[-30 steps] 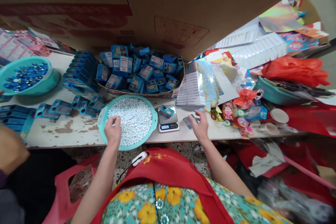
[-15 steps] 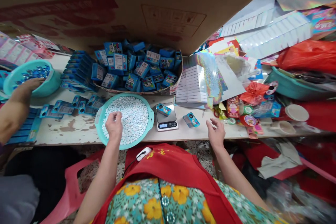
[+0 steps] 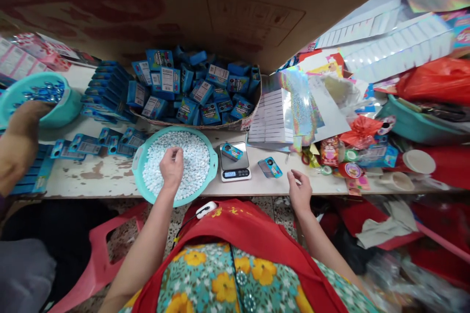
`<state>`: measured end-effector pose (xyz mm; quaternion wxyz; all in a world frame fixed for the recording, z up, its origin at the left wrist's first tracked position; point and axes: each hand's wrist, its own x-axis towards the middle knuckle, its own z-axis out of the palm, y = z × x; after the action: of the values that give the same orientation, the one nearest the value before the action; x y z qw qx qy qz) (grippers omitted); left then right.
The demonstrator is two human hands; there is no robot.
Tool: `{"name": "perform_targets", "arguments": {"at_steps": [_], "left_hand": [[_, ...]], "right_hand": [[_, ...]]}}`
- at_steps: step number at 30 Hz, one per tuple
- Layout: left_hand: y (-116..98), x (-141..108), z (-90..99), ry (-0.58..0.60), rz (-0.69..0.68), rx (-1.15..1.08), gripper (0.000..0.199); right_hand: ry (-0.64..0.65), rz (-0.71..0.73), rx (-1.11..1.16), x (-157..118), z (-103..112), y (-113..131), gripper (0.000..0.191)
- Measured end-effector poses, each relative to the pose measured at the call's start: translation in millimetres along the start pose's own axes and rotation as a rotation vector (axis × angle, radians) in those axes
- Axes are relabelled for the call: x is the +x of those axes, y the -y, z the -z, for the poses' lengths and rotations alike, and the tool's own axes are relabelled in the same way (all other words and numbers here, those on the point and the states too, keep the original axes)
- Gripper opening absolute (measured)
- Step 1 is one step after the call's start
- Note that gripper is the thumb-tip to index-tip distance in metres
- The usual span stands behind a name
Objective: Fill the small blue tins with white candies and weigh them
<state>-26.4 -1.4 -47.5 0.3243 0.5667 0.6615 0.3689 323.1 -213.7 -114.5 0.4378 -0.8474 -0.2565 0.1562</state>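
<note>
My left hand (image 3: 171, 170) is over the turquoise basin (image 3: 138, 173) of small white candies (image 3: 198, 156), its fingers curled together. Whatever the fingers hold, if anything, is hidden. Right of the basin stands a small digital scale (image 3: 235, 174) with a lit display, and a blue candy box (image 3: 232, 152) lies on its plate. Another blue box (image 3: 270, 167), with a see-through part, lies on the table between the scale and my right hand (image 3: 300, 190). That hand is near the table edge, fingers loosely apart and holding nothing.
A carton (image 3: 198, 124) full of blue candy boxes stands behind the basin. To the left are stacked blue boxes (image 3: 105, 90) and a co-worker's hand (image 3: 29, 112) in a basin (image 3: 69, 107) of blue-wrapped pieces. Shiny sheets (image 3: 270, 117) and packets lie right.
My left hand has shifted right over the candies, fingers still curled. My right hand has moved slightly down, its fingers drawn in a little. The view has shifted slightly.
</note>
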Motion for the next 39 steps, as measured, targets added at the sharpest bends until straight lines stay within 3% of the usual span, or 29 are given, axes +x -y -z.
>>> {"name": "perform_targets", "arguments": {"at_steps": [2, 4, 6, 9, 10, 12, 14, 18, 20, 22, 25, 28, 30, 32, 34, 36, 39], "left_hand": [[-14.9, -1.5, -19.1, 0.112, -0.245, 0.049, 0.017], [-33.0, -3.3, -45.9, 0.339, -0.536, 0.114, 0.03], [-51.0, -5.4, -75.7, 0.597, -0.741, 0.257, 0.044], [-69.9, -5.1, -108.5, 0.848, -0.741, 0.545, 0.032], [-73.4, -3.3, -111.8, 0.855, -0.717, 0.584, 0.029], [-77.2, 1.9, -102.1, 0.76, -0.669, 0.566, 0.032], [-78.8, 7.1, -69.3, 0.55, -0.629, 0.435, 0.039], [-69.3, 16.2, 42.3, 0.035, -0.485, 0.282, 0.045], [-49.0, 23.5, 100.3, -0.184, -0.316, 0.41, 0.047], [-15.4, 34.0, 147.5, -0.3, -0.053, 0.614, 0.046], [52.9, 54.9, 188.7, -0.343, 0.369, 0.789, 0.046], [121.5, 78.6, 194.4, -0.313, 0.559, 0.735, 0.044], [155.6, 91.9, 186.5, -0.314, 0.575, 0.682, 0.047], [176.8, 99.9, 178.0, -0.309, 0.566, 0.654, 0.053], [185.8, 99.9, 172.8, -0.303, 0.552, 0.645, 0.061], [183.3, 89.9, 169.0, -0.376, 0.466, 0.644, 0.069], [160.5, 57.6, 152.1, -0.572, 0.156, 0.576, 0.059]], "right_hand": [[0.022, 0.009, 0.026, -3.9, -3.8, 2.5, 0.05], [0.052, 0.056, 0.038, -5.8, -12.5, 5.2, 0.06], [0.085, 0.105, 0.024, -5.3, -23.5, 7.0, 0.075], [0.157, 0.114, -0.044, -0.6, -35.9, 9.0, 0.075], [0.18, 0.109, -0.079, 1.7, -37.9, 10.6, 0.071], [0.164, 0.102, -0.121, 6.8, -39.5, 17.4, 0.069], [0.136, 0.153, -0.129, 10.5, -41.0, 30.5, 0.07], [0.23, 0.329, -0.072, 9.5, -61.1, 68.7, 0.064], [0.303, 0.381, -0.054, 6.8, -82.5, 84.0, 0.06], [0.349, 0.41, -0.054, 4.5, -105.7, 92.6, 0.06], [0.373, 0.425, -0.07, 2.3, -129.5, 95.2, 0.061], [0.414, 0.41, -0.043, 1.7, -131.3, 92.5, 0.064], [0.441, 0.375, 0.021, 2.1, -123.1, 89.2, 0.068], [0.41, 0.316, 0.071, 3.3, -110.9, 83.5, 0.066], [0.333, 0.245, 0.07, 5.3, -97.3, 74.0, 0.059], [0.257, 0.176, 0.036, 7.9, -83.9, 60.3, 0.056], [0.168, 0.111, -0.02, 10.8, -67.9, 35.8, 0.055]]}}
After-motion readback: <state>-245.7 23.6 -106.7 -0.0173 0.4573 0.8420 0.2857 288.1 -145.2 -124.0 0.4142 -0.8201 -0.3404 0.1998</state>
